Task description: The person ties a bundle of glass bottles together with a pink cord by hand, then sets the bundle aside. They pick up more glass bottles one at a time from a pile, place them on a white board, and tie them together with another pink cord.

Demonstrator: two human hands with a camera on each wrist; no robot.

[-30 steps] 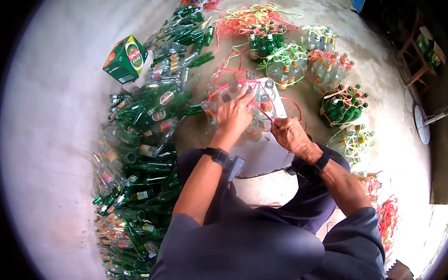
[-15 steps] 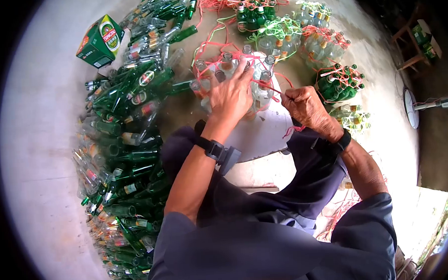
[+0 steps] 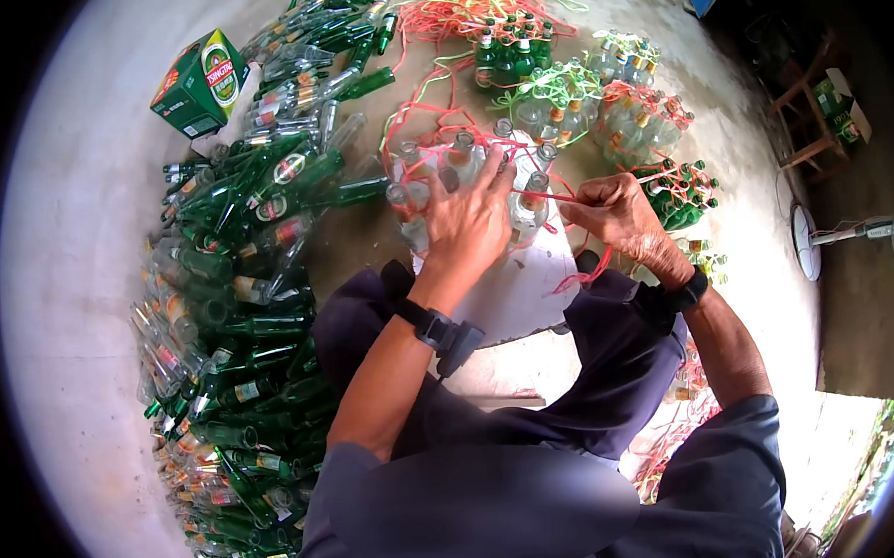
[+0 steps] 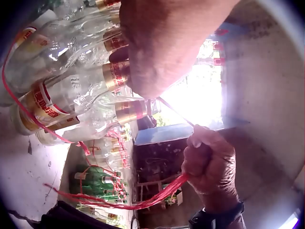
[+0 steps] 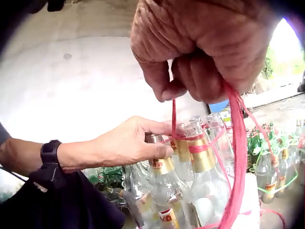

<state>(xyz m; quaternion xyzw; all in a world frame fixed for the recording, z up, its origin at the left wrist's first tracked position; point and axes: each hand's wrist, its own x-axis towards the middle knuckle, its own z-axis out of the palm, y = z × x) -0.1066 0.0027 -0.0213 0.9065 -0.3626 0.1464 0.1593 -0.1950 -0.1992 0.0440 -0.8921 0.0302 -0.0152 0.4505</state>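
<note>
A bundle of clear glass bottles (image 3: 529,208) with gold neck labels stands on a pale board (image 3: 513,301), red plastic twine (image 5: 208,143) wound about the necks. My left hand (image 3: 469,213) rests on the bottle tops, fingers spread and nearly straight over the necks; in the right wrist view the thumb and a long finger lie either side of one neck. To the right, my right hand (image 3: 619,217) pinches a strand of the twine between thumb and finger, stretched taut toward the bottles. Below its curled fingers hangs a loose red tail (image 4: 162,195).
A heap of loose green and clear bottles (image 3: 260,327) lies along the left wall, with a green carton (image 3: 199,85) on top. Tied bundles, including green bottles (image 3: 512,57), stand behind and right, near tangled twine (image 3: 470,9). A fan (image 3: 807,243) is at right.
My right hand has moved right and upward from close to the bundle, drawing the red strand out. Its loose tail now shows below the hand. My left hand stays on the bottle tops.
</note>
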